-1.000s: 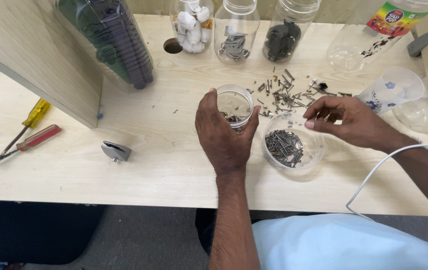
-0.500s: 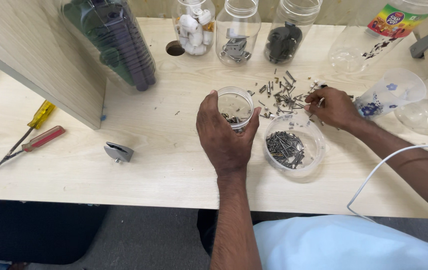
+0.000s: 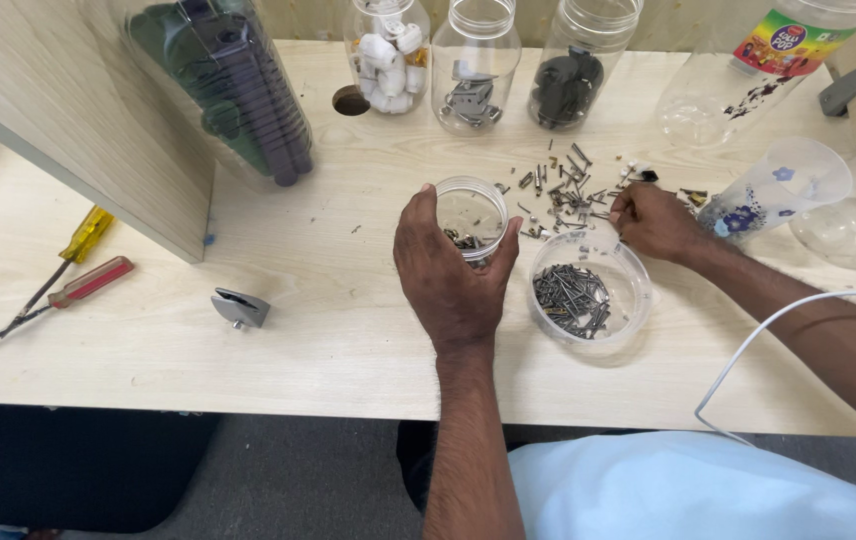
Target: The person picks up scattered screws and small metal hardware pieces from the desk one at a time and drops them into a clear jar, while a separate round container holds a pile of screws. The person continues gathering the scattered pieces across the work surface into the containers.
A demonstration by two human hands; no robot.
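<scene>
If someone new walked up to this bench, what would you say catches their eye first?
Probably the two hands at the centre: the left hand wraps a small clear jar, while the right hand picks at the loose pile of screws behind a round tub of nails. Next, the three jars lined along the back edge, and the screwdrivers far left.

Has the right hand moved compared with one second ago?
Yes. The right hand has gone away from the person, from over the wide clear container of nails to the loose screws behind it.
</scene>
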